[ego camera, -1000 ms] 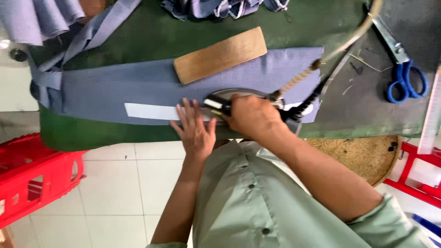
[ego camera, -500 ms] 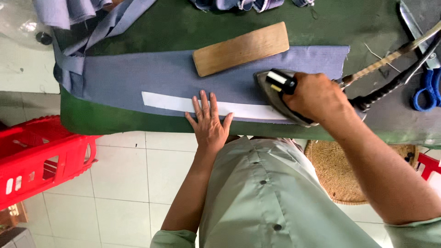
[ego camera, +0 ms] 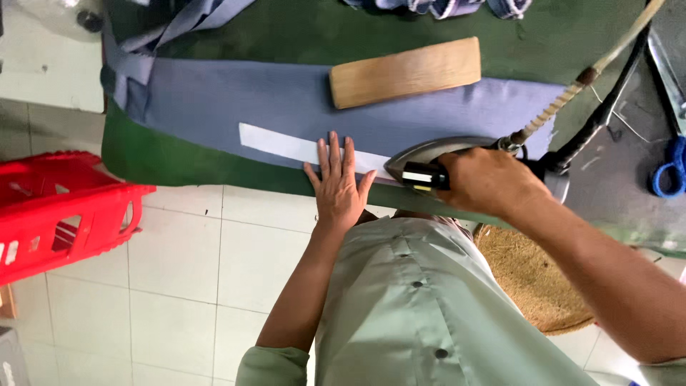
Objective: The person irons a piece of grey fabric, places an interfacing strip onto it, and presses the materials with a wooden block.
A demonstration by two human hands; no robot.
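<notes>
A blue cloth (ego camera: pixel 300 100) is spread flat on a green table (ego camera: pixel 214 161). A white strip (ego camera: pixel 286 148) is laid along the near edge of the cloth. The left hand (ego camera: pixel 338 187) is pressed flat on the strip and the cloth, with the fingers (ego camera: pixel 333 150) stretched out and spread a little, so nothing is gripped by it. Just beside this hand, an iron (ego camera: pixel 443 161) is set on the cloth with its pointed tip turned toward the fingers. The tip is close to the left hand but is not touching it. The dark handle of the iron is wrapped by the right hand (ego camera: pixel 493 182), and it is held tight. A pale cord (ego camera: pixel 593 68) and a black cord (ego camera: pixel 607 107) are seen running up from the back of the iron toward the top corner. A wood block (ego camera: pixel 405 71) is laid on the far side of the cloth, well apart from both hands. More blue cloth is bunched up at the far left end of the table. Blue scissors (ego camera: pixel 668 168) are lying on a gray top at the right edge. A red basket (ego camera: pixel 61 211) is seen on the white tile floor (ego camera: pixel 179 286) to the left. A round brown mat (ego camera: pixel 529 279) is seen on the floor under the right arm. A light green shirt (ego camera: pixel 414 307) is worn by the person.
</notes>
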